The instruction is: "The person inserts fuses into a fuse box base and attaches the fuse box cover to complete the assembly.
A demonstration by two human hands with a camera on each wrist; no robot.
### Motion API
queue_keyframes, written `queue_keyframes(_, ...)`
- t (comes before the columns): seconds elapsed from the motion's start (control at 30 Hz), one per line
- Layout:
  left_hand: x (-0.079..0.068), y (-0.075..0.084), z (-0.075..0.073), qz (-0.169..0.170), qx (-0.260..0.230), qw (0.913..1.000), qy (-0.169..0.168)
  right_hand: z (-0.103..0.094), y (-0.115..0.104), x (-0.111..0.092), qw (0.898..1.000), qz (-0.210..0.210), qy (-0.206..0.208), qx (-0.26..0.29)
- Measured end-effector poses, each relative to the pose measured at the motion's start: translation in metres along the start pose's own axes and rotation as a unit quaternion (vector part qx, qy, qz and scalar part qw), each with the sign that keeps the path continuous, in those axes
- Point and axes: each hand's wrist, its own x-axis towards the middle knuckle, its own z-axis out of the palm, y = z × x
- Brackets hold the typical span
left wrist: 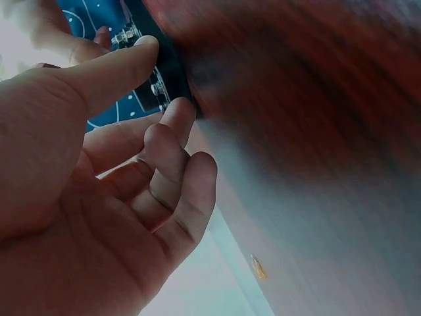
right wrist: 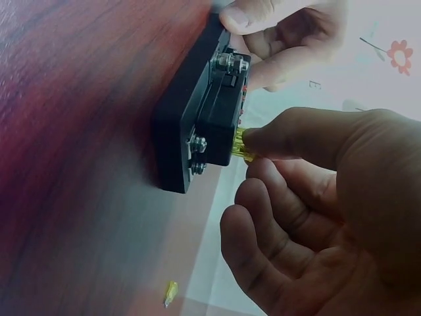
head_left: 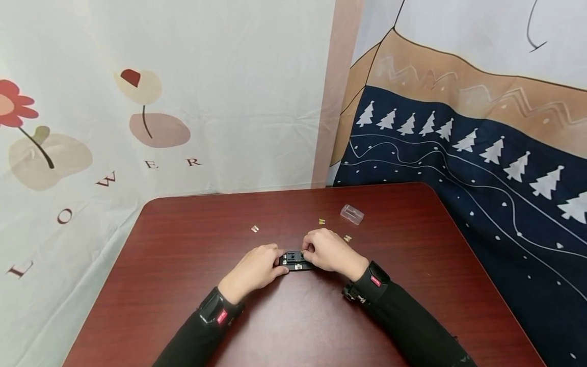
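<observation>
A black fuse block with metal screw terminals lies on the table between both hands. My left hand grips its left end, the thumb on the near edge and fingers on the far side. In the right wrist view, my right hand pinches a yellow blade fuse between thumb and index finger. That fuse meets the raised top of the block; how deep it sits cannot be told. Red dots show along this top. The other right fingers are loosely bent beside the block.
Beyond the hands lie loose blade fuses: one at the left, one at the middle and one near the right hand. A clear plastic cover rests farther back on the red-brown table. Printed curtains hang behind.
</observation>
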Motion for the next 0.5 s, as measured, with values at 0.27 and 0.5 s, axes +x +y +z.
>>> queue_keyframes(0.27,0.0003,0.0006,0.0021,0.008,0.0,1.0,0.004,0.003,0.0018,0.0,1.0,0.002,-0.005,-0.004)
queue_keyframes(0.5,0.0005,0.0005,0.0031,-0.001,0.007,1.0,0.005,0.0018,0.0011,0.0004,1.0,0.003,-0.008,-0.004)
